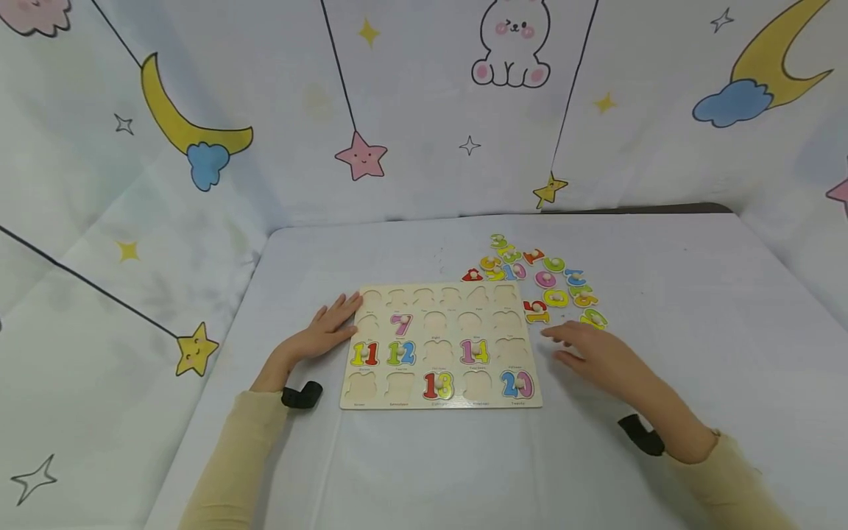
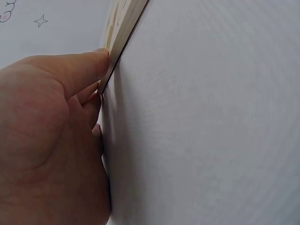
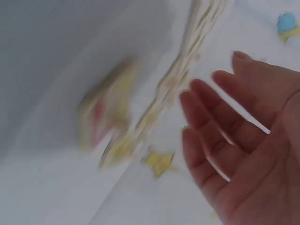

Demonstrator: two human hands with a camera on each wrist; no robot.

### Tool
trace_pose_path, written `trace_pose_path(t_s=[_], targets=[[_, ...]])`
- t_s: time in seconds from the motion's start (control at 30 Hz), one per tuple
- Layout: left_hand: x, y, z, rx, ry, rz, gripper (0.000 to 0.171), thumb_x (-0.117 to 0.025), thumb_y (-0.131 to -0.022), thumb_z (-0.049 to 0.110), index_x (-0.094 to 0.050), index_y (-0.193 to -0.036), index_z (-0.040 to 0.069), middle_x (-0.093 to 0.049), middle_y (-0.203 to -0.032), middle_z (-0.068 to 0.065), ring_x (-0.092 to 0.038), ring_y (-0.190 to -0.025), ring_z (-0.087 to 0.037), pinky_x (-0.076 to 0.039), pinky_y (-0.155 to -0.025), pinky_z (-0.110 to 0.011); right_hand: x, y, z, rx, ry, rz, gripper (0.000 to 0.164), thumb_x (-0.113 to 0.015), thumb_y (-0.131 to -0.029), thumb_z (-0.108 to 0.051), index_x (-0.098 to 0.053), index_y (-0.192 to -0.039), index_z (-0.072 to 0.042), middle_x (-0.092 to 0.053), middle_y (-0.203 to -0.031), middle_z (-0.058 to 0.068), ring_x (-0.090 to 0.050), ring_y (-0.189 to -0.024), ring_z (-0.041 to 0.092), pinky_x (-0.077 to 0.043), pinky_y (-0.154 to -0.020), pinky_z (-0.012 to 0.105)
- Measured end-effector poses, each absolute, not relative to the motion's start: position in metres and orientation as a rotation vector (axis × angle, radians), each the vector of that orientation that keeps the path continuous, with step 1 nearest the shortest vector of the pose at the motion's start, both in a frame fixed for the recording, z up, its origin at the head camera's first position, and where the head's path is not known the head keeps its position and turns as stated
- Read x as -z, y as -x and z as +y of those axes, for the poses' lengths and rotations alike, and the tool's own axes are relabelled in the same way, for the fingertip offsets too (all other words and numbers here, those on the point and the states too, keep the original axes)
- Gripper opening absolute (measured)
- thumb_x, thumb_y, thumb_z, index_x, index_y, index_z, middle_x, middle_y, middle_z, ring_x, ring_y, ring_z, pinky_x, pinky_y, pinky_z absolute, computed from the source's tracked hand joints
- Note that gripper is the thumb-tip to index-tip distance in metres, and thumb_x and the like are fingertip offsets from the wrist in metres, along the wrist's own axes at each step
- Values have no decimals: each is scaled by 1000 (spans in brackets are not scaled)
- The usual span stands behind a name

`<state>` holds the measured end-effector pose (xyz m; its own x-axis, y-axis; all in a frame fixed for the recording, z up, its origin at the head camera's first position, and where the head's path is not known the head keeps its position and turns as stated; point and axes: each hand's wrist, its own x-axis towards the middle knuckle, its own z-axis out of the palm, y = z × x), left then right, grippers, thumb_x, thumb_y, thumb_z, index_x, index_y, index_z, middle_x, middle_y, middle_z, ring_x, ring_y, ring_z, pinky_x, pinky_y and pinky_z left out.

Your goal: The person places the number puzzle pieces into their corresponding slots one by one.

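Note:
A wooden number puzzle board (image 1: 418,369) lies flat on the white table. Seated in its recesses are the pieces 7 (image 1: 401,324), 11 (image 1: 365,354), 12 (image 1: 401,353), 14 (image 1: 475,351), 18 (image 1: 439,385) and 20 (image 1: 517,384). My left hand (image 1: 326,331) rests at the board's left edge, fingers extended; in the left wrist view its thumb (image 2: 86,68) touches the board's side. Just off the right edge, my right hand (image 1: 592,353) holds nothing, its fingers loosely bent. Ahead of those fingertips sits the 15 piece (image 1: 536,312).
Behind and right of the board, loose knobbed number pieces lie scattered, among them a yellow 0 (image 1: 555,298), a pink 0 (image 1: 546,279) and a red 4 (image 1: 472,275). A printed cloth backdrop (image 1: 424,96) stands along the table's far edge.

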<state>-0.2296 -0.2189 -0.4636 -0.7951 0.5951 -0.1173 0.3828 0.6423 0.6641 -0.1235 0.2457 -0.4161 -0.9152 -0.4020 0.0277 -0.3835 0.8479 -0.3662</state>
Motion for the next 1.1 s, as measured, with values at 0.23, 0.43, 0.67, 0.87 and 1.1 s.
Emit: trace_pose_path(t_s=[0.23, 0.43, 0.67, 0.87, 1.1], targets=[[463, 230, -220, -919, -798, 2546, 64, -45, -100, 28, -13, -151, 6, -7, -155, -10, 5, -140, -29, 9, -107, -50, 419, 113, 296, 450, 408, 2958, 37, -73, -81, -18, -62, -111, 2, -58, -96, 11, -56, -85, 27, -51, -70, 45], [462, 230, -219, -933, -807, 2536, 63, -46, -100, 25, -13, -150, 5, -7, -155, -12, 5, -139, -31, 9, -106, -51, 426, 113, 303, 463, 393, 2962, 46, -79, -75, -25, -59, -106, 2, -54, -93, 8, -53, -83, 25, -50, -68, 42], [463, 230, -220, -932, -800, 2531, 63, -46, -100, 25, -13, -150, 5, -7, -155, -12, 5, -139, -31, 9, -106, -51, 430, 115, 302, 501, 339, 2966, 51, -84, -69, -29, -58, -101, 0, -52, -92, 9, -51, -81, 25, -49, -66, 42], [464, 231, -220, -913, -792, 2542, 64, -46, -100, 27, -13, -151, 7, -7, -155, -11, 5, -140, -29, 9, -107, -50, 433, 116, 302, 567, 357, 2952, 47, -84, -69, -25, -58, -100, 0, -52, -93, 9, -51, -82, 25, -49, -69, 43], [463, 230, -219, -923, -794, 2535, 64, -47, -100, 26, -13, -150, 5, -7, -155, -12, 4, -140, -30, 8, -106, -51, 435, 115, 300, 569, 348, 2935, 40, -83, -71, -20, -57, -94, 0, -50, -87, 5, -50, -77, 20, -47, -65, 37]])
